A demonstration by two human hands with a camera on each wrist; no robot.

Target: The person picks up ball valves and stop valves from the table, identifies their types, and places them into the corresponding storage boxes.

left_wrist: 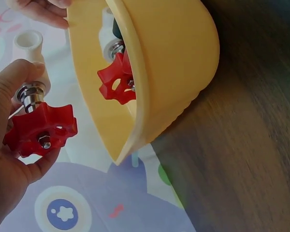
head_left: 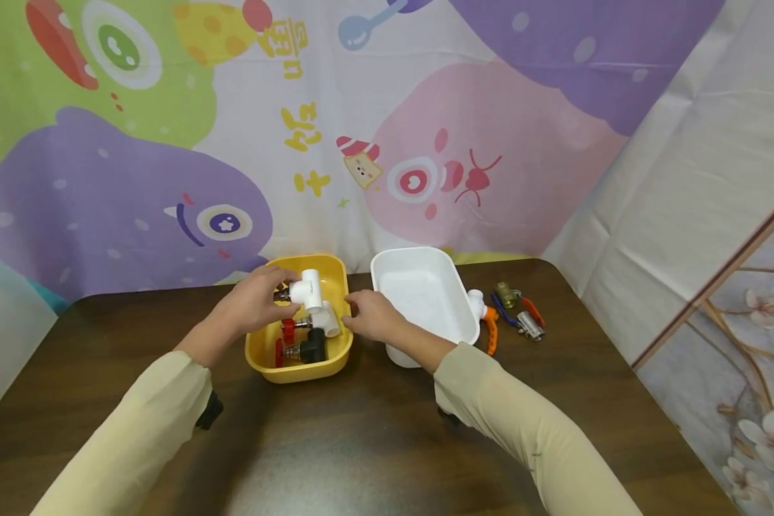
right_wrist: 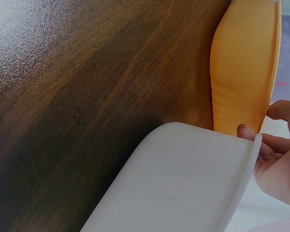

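My left hand [head_left: 253, 302] holds a white plastic stop valve [head_left: 307, 290] above the yellow basin [head_left: 299, 374]. In the left wrist view, the valve's red handwheel [left_wrist: 42, 128] sits below a metal collar, with the fingers curled round it. My right hand [head_left: 375, 315] is at the basin's right rim; in the right wrist view its thumb and fingers [right_wrist: 242, 131] pinch that rim from both sides. Inside the basin lie another white valve [head_left: 325, 320] and a black valve [head_left: 312, 347], with red handwheels [head_left: 279, 352].
A white basin [head_left: 426, 261] stands close on the right. Beyond it lie a white valve with an orange lever [head_left: 491, 328], a brass fitting [head_left: 506, 294] and metal ball valves [head_left: 530, 326] with red and blue levers. A patterned cloth [head_left: 335, 208] hangs behind the brown table [head_left: 335, 444].
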